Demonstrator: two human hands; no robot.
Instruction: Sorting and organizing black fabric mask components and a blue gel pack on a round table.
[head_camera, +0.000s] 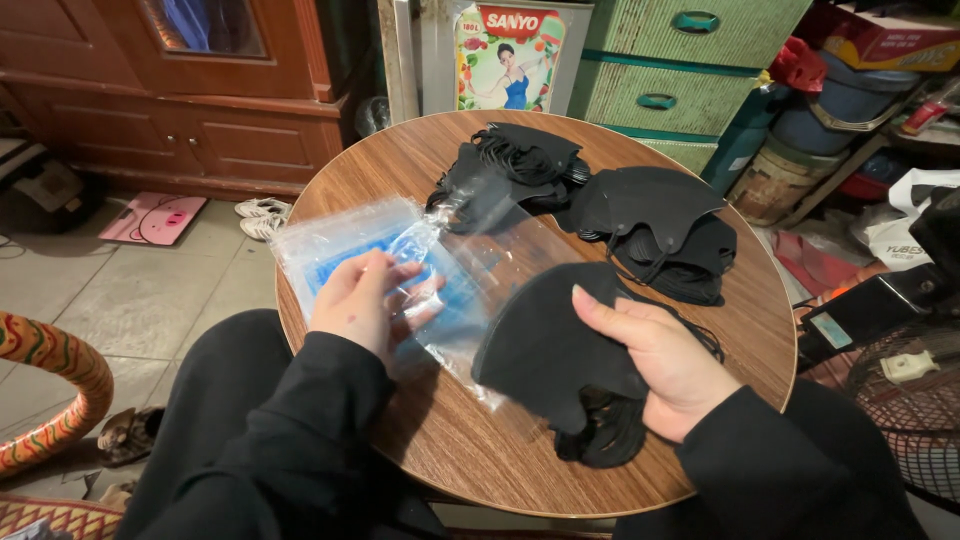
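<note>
My left hand (362, 302) pinches a clear plastic bag (478, 262) at its opening, above a stack of clear and blue plastic bags (330, 245) lying on the round wooden table (720, 340). In my right hand (665, 360) is a small stack of black face masks (545, 345), their edge resting against the mouth of the clear bag. Ear loops dangle below that hand. Two more piles of black masks (650, 225) lie at the far side of the table, another pile (510, 165) to their left.
A wooden cabinet (230, 90) stands at the back left, green drawers (680, 60) at the back right. Buckets and clutter (830, 110) fill the right side, with a fan grille (915, 400) close to the table. Sandals (262, 215) and a pink scale (152, 218) lie on the tiled floor.
</note>
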